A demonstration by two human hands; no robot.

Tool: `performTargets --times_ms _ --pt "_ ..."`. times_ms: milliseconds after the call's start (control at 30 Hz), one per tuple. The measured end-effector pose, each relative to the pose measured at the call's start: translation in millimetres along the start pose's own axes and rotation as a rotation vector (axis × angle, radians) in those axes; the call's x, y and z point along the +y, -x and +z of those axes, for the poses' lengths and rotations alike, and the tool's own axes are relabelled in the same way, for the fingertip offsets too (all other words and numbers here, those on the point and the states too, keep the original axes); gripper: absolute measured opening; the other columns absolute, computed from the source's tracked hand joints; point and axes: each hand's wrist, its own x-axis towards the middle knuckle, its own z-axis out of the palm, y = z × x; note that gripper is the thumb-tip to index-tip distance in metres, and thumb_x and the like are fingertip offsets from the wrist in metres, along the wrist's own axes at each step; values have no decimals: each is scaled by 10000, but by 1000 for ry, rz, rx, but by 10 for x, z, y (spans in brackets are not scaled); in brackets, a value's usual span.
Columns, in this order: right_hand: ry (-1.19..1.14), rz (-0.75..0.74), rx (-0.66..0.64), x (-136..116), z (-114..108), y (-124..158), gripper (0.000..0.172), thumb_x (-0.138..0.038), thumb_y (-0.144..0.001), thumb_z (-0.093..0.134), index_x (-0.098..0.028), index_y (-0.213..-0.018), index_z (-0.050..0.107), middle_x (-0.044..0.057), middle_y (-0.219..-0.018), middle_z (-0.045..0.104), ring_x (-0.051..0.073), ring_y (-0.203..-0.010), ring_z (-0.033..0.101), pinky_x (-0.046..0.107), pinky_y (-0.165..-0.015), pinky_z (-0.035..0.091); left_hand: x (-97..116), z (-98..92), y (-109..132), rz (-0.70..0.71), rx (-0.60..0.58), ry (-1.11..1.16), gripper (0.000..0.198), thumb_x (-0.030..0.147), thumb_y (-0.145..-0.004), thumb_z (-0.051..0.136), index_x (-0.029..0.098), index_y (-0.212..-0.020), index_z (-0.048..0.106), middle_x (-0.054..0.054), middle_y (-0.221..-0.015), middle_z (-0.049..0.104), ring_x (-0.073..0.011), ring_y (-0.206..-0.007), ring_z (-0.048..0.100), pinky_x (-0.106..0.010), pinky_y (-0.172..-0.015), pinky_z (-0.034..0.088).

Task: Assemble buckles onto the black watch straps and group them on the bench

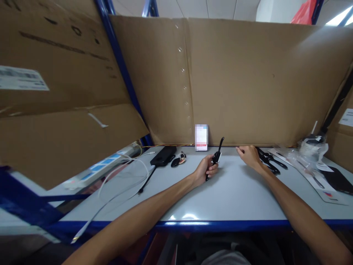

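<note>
My left hand (pixel 205 171) is closed around a slim black tool (pixel 217 157), held tilted above the table. One narrow, slightly curved end sticks up past my fingers, and the other pokes out below them. A small pale piece shows on the tool's right side; I cannot make out what it is. To the right, my right hand (pixel 250 156) is closed, thumb and fingers pinched together. Anything between its fingertips is too small to tell. Just beside that hand lie several black long-handled tools (pixel 268 161), partly hidden behind the wrist.
A lit phone (pixel 201 137) stands against the cardboard wall (pixel 264 81). Leftward are a key fob (pixel 175 162), a black box-shaped device (pixel 163 156), white cables (pixel 121 197) and a power strip (pixel 102 165). Plastic packaging (pixel 309 173) and a dark flat object (pixel 338 179) lie right.
</note>
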Motion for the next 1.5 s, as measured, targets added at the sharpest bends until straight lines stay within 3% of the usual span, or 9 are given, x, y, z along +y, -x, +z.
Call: performTargets --times_ms 233,433,767,1033,1200,1367,1433,1500 --pt "-1 7 0 3 2 -3 451 -411 -942 481 -190 -579 630 93 -651 689 172 -569 524 311 -565 194 36 -22 27 -19 -48 202 351 445 -951 474 164 -742 498 109 -441 210 -41 -315 126 -172 -328 105" --pt "4 -6 -7 1 16 -1 440 -394 -942 484 -195 -577 628 80 -631 677 167 -554 510 308 -563 186 24 -22 25 -19 -36 237 391 479 -968 457 162 -746 510 109 -427 202 -41 -305 124 -164 -323 100" --pt "-12 4 4 8 13 -2 456 -416 -936 487 -193 -558 609 80 -618 672 164 -543 491 309 -562 184 -17 14 8 14 18 136 389 411 -1002 324 182 -729 478 110 -393 182 -64 -301 137 -178 -333 154" --pt "3 -5 13 -29 -22 -2 469 -410 -945 474 -183 -551 593 80 -614 666 150 -535 457 307 -567 190 13 68 65 -8 9 6 367 427 -994 354 147 -900 572 115 -400 189 -69 -328 92 -196 -337 118" --pt "23 84 47 10 -109 -30 460 -411 -947 470 -180 -575 611 67 -604 653 140 -538 440 294 -564 190 -1 36 42 -12 -12 -29 386 444 -997 333 152 -906 568 112 -403 184 -73 -340 86 -205 -343 126" --pt "10 157 93 130 -218 -76 518 -472 -964 435 -168 -582 609 63 -597 635 139 -553 443 281 -555 211 -55 92 26 32 58 -125 345 472 -988 369 191 -810 460 107 -443 253 -62 -351 187 -186 -373 204" --pt "-48 141 51 126 -210 -77 569 -525 -970 407 -163 -581 608 64 -601 638 140 -561 475 268 -553 243 -80 132 36 65 72 -181 329 485 -962 445 209 -787 401 102 -471 304 -58 -365 240 -180 -384 226" --pt "-172 141 -84 58 -154 -54 622 -563 -981 357 -156 -587 614 61 -582 632 135 -540 512 246 -547 296 -103 165 46 101 81 -241 343 510 -938 487 216 -792 386 98 -484 336 -59 -370 268 -181 -385 237"
